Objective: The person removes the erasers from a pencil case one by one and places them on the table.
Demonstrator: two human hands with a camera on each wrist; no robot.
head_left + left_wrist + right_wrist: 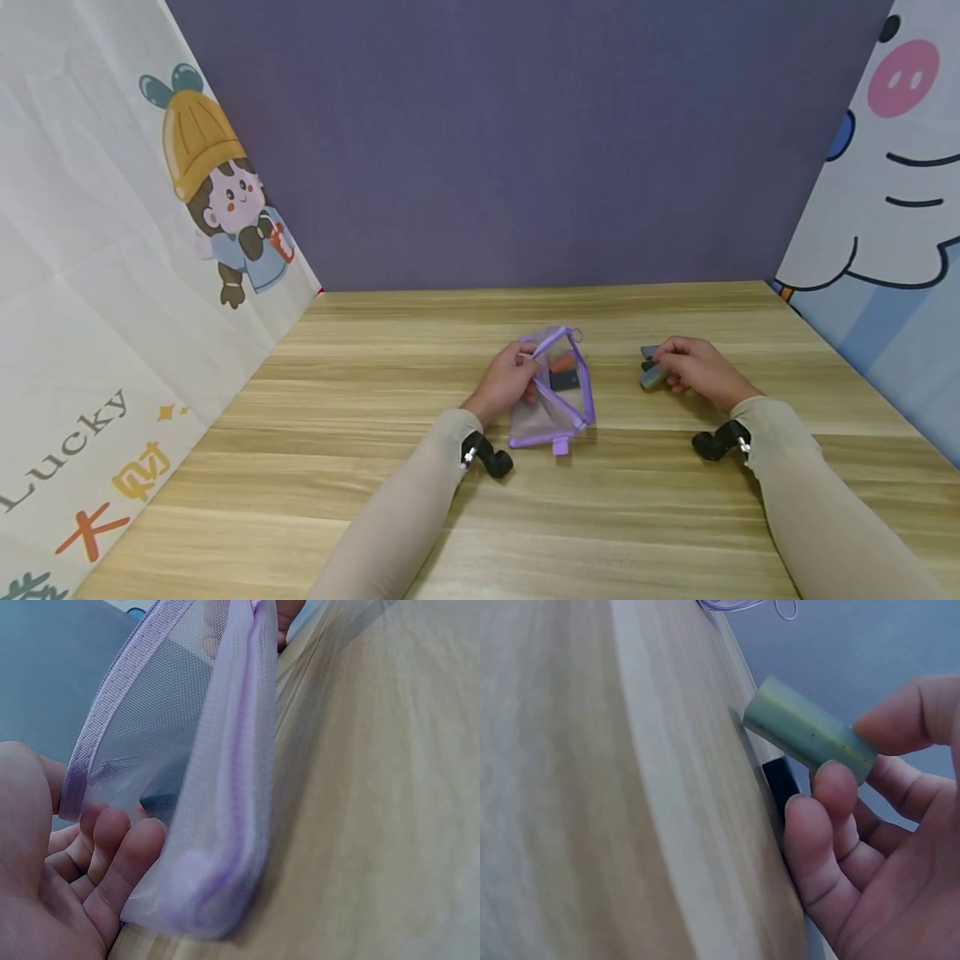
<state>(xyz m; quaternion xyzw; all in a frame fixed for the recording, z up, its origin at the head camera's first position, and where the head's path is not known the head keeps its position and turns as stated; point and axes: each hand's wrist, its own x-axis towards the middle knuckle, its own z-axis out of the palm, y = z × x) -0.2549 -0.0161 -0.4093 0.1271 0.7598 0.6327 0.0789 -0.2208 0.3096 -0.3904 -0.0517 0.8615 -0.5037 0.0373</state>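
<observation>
My left hand (pixel 504 382) pinches the edge of a mesh zipper pouch (pixel 551 433) with purple trim, and the pouch's mouth gapes. Through the mouth an orange item (pixel 562 363) and a dark item (pixel 565 380) can be seen inside. In the left wrist view, the sheer mesh (pixel 161 712) stretches up from the fingers. Right of the pouch, my right hand (pixel 697 371) holds a small grey-green block with a rounded side (pixel 810 731) between thumb and fingers, tilted above the table. Just behind it lie a dark block (pixel 782 780) and a grey piece (pixel 648 352), partly hidden.
The wood-grain table (pixel 600 517) runs back to a dark purple-grey panel (pixel 525 150). Printed sheets with cartoon figures hang at the left (pixel 90 208) and right (pixel 892 208). A purple ring (pixel 577 335) sits at the pouch's far corner.
</observation>
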